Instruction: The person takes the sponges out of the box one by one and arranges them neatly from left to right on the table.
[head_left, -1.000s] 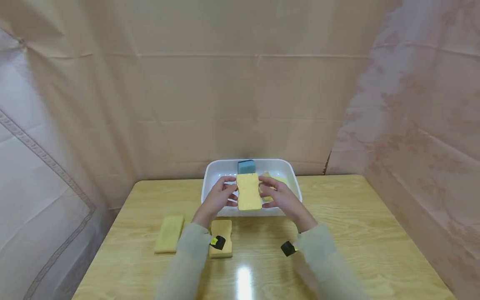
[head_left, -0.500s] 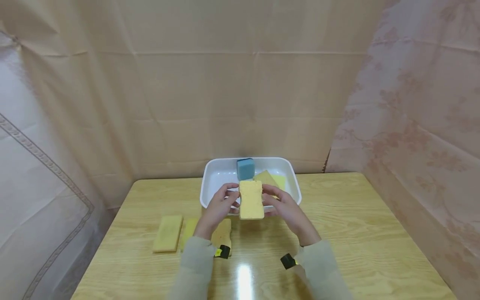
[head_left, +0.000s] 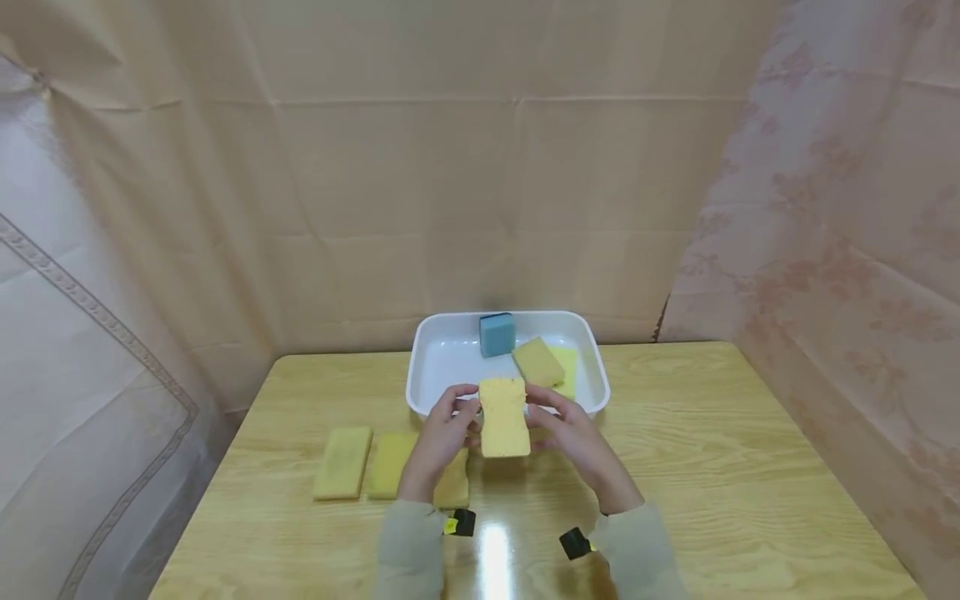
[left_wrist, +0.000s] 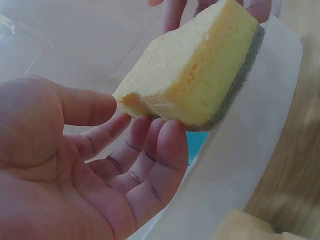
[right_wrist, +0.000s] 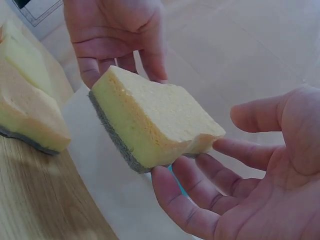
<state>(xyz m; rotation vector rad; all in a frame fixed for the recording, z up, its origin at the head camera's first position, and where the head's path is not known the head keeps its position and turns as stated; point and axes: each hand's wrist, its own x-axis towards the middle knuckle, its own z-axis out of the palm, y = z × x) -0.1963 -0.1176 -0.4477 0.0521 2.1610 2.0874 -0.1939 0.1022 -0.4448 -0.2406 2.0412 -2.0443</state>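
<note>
Between my two hands is a sponge [head_left: 504, 417] with a notched waist, raised in front of the tray. In the right wrist view the sponge [right_wrist: 160, 120] shows a pale top, a yellow-green middle layer and a grey scouring underside. My left hand [head_left: 442, 437] holds its left side, thumb at the edge and fingers curled beneath, as the left wrist view shows. On the opposite side, fingers of my right hand [head_left: 581, 442] support the lower edge, while that thumb stands slightly apart from it in the right wrist view.
A white tray [head_left: 442, 358] stands at the table's back edge. It contains a blue sponge [head_left: 498, 335], a tan-yellow sponge [head_left: 538, 362] and a bright yellow piece [head_left: 570, 367]. Left on the table lie a flat yellow sponge [head_left: 342, 463], another yellow one [head_left: 392, 465] and a waisted sponge [head_left: 452, 483].
Both hands have drawn the sponge back from over the tray toward the person. More of the tray's contents and of the table sponges now show.
</note>
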